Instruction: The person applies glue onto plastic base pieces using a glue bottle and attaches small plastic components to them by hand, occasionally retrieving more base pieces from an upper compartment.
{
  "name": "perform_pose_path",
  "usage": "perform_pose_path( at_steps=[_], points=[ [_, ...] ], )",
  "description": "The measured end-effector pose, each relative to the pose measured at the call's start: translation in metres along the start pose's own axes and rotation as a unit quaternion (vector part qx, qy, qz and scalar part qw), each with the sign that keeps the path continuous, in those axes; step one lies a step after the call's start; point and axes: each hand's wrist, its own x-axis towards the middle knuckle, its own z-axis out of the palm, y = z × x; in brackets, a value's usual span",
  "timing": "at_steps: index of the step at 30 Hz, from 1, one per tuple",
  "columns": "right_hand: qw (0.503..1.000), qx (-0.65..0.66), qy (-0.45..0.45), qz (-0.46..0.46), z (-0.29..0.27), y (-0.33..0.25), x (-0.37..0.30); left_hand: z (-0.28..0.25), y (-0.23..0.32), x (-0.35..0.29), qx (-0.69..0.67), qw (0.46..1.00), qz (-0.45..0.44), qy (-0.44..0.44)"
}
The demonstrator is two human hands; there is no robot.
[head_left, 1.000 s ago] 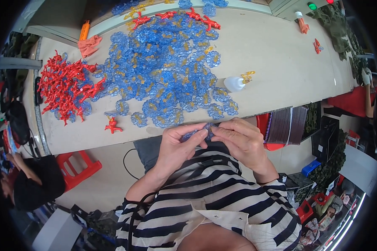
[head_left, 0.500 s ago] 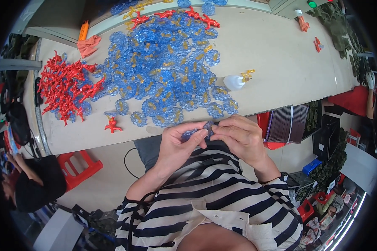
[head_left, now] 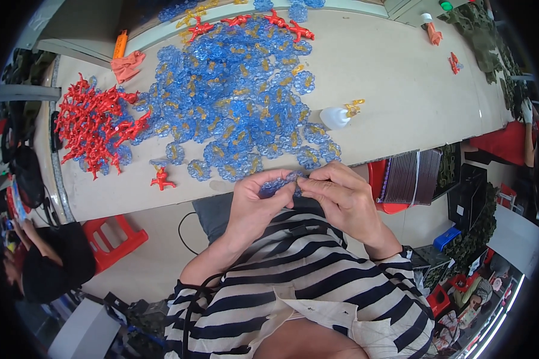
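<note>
My left hand (head_left: 251,200) holds a translucent blue plastic piece (head_left: 271,188) with a bumpy rim between thumb and fingers, just off the table's near edge. Thumb and forefinger of my right hand (head_left: 346,194) pinch at its right side; whether a smaller part sits in that pinch is hidden. Beyond both hands spreads a heap of similar blue pieces (head_left: 227,96), many with amber parts in them. A white squeeze bottle (head_left: 334,118) stands right of the heap, with amber plastic parts (head_left: 354,107) by its tip. One red toy figure (head_left: 162,179) lies left of my hands.
A pile of red figures (head_left: 93,122) covers the table's left end. An orange-red cloth (head_left: 127,66) lies behind it. Below the table's right edge is a strapped brown bundle (head_left: 410,178). A red stool (head_left: 115,242) and a person (head_left: 57,254) are at left.
The blue piece has tilted in my left hand, so more of its surface shows. My right fingertips have shifted slightly left along it. The things on the table have stayed put.
</note>
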Motion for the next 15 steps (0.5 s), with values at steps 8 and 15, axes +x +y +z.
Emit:
perform_pose_path(
  at_steps=[8,15],
  points=[
    [0.998,-0.048,0.029,-0.032,0.007,0.004,-0.002,-0.004,-0.007,0.002,0.095,0.994,0.050,0.029],
    [0.999,-0.017,0.026,-0.038,0.002,0.003,0.001,-0.004,0.009,-0.002,0.040,0.999,-0.011,-0.005]
  ],
)
